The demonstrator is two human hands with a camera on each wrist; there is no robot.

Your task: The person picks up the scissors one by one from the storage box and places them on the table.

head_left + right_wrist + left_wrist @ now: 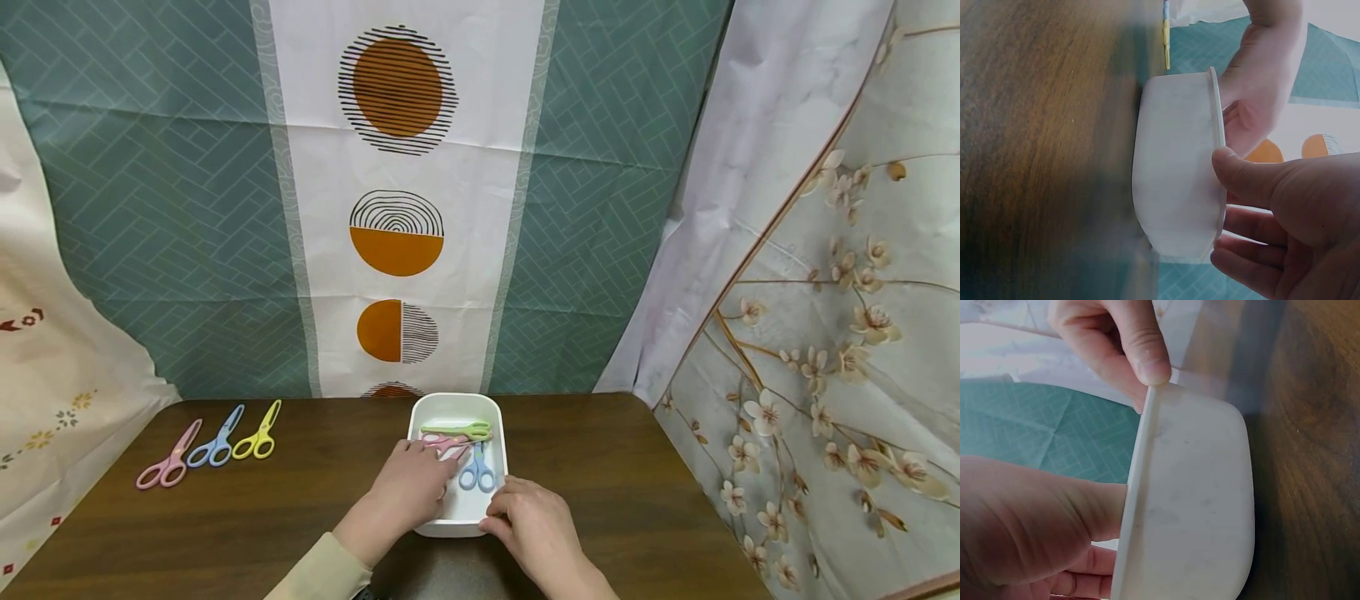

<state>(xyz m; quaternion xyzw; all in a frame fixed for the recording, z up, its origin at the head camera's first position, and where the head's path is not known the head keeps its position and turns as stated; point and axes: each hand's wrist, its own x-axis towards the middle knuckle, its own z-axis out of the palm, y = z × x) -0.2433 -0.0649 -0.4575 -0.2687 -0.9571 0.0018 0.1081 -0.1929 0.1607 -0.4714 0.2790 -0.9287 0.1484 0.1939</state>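
Observation:
A white plastic bin [448, 528] stands on the brown table, seen from the side in both wrist views. Inside it lie green scissors [478, 431], pink scissors [444, 440] and blue scissors [477, 478], handles toward different sides. My left hand [415, 483] reaches over the bin's left rim, its fingers at the pink scissors; I cannot tell whether they hold them. At the near right corner my right hand [534, 521] pinches the rim, its thumb [1229, 165] on the outer side and the other fingers behind the edge.
Three more scissors lie in a row at the table's far left: pink scissors [171, 462], blue scissors [217, 442] and yellow scissors [258, 435]. A green and white patterned curtain [405, 250] hangs behind the table [600, 467]. Flowered cloth [825, 375] drapes along the right side.

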